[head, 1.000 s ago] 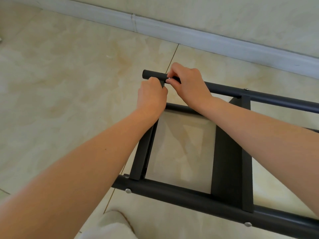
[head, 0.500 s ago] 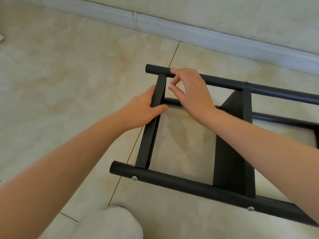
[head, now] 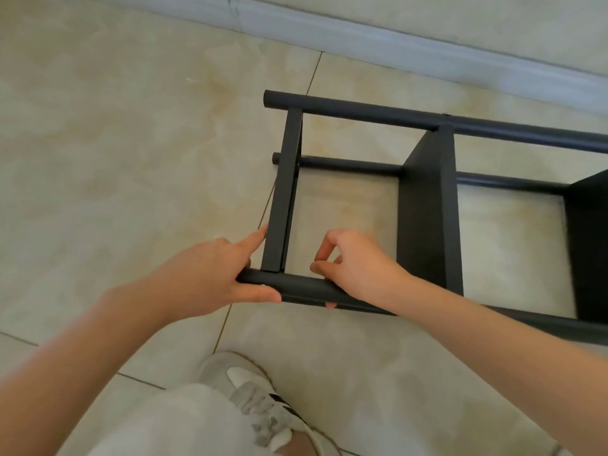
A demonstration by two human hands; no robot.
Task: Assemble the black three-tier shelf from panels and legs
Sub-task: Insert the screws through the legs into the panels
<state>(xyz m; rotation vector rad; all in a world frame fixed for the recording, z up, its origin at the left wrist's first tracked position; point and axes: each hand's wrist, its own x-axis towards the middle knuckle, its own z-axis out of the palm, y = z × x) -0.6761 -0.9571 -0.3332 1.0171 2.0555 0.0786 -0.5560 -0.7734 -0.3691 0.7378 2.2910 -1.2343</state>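
The black shelf lies on its side on the tiled floor. Its near leg tube [head: 306, 287] runs left to right under my hands, and the far leg tube [head: 378, 111] lies parallel toward the wall. The end panel [head: 283, 199] joins the two at the left; the middle panel [head: 427, 209] stands to its right. My left hand [head: 210, 278] grips the end of the near tube, thumb along its front and index finger pointing along the end panel. My right hand [head: 355, 264] holds the same tube just right of the joint, thumb and forefinger pinched together above it.
A third panel [head: 589, 245] shows at the right edge. A lower leg tube [head: 348, 164] lies behind the panels. The white baseboard [head: 394, 44] and wall close the far side. My grey-white shoe [head: 260, 399] and light trouser leg are at the bottom.
Both hands left the far tube and end panel and came down to the near tube. The view has shifted, so the shelf sits further right.
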